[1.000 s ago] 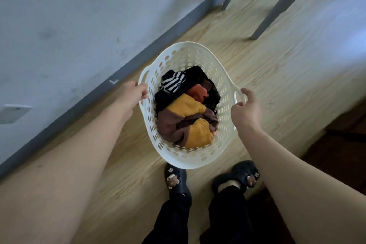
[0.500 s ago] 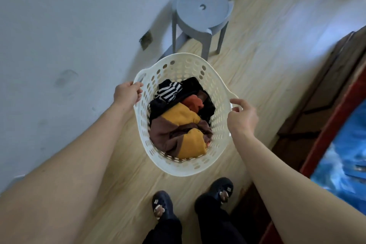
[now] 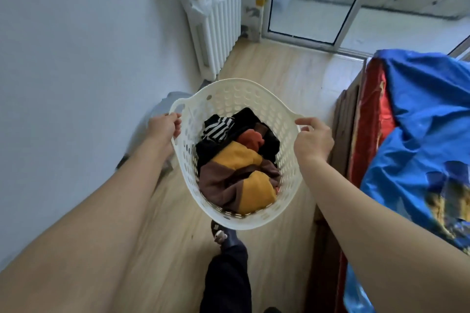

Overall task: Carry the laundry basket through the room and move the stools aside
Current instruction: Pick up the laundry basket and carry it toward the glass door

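Observation:
I hold a white perforated laundry basket (image 3: 239,95) in front of me above the wooden floor. It carries folded clothes (image 3: 239,168) in black, striped, orange, mustard and brown. My left hand (image 3: 164,129) grips the left handle and my right hand (image 3: 314,138) grips the right handle. A grey stool (image 3: 165,104) stands by the left wall, mostly hidden behind the basket and my left arm.
A white radiator (image 3: 216,30) with a plastic bag over it stands against the left wall ahead. A glass sliding door (image 3: 312,0) lies beyond it. A bed with a blue and red cover (image 3: 417,134) borders the right. A narrow floor strip (image 3: 287,71) runs between wall and bed.
I have walked forward with the basket. The grey stool, earlier ahead of the basket, now sits under its left side. The radiator, door and bed have come into view.

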Demonstrator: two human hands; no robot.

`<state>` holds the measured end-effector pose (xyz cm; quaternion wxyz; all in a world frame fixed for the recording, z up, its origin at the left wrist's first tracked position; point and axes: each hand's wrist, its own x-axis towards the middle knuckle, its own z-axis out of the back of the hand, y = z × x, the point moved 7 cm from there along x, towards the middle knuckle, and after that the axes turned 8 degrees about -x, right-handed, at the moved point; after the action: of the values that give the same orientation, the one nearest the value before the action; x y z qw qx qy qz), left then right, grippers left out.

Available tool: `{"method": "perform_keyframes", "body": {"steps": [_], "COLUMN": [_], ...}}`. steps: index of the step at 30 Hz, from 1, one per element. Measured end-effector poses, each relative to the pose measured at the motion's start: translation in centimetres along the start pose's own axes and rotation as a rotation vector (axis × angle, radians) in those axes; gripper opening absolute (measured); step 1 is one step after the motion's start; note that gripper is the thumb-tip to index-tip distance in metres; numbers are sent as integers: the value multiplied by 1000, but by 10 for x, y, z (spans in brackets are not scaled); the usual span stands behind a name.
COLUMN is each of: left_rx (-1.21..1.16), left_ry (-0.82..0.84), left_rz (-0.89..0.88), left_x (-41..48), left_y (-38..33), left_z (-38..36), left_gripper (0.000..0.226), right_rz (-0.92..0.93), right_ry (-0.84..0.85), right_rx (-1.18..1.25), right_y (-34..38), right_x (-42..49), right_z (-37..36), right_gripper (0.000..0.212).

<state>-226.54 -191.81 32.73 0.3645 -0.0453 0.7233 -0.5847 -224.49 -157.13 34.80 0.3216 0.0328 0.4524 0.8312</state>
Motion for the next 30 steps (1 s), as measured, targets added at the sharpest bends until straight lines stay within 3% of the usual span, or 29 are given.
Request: {"method": "perform_keyframes", "body": {"steps": [4,14,26,30], "left_rx": [17,86,136,146], "left_ry": [93,214,275,239], "left_rz": [15,44,60,89], "left_x": [58,178,348,399], "left_y": [-55,-137,-213,-224], "left_z": [-94,-243,-472,-537], "left_gripper": [25,22,26,17], "right_rz": [-62,-88,-136,-152], "right_ry": [-106,-213,-167,-145], "right_rx": [41,96,158,139], "right_y": [52,151,249,278], "right_x": [82,226,481,559], "right_z": [5,-9,-51,-63], "right_gripper": [48,42,38,41]}}
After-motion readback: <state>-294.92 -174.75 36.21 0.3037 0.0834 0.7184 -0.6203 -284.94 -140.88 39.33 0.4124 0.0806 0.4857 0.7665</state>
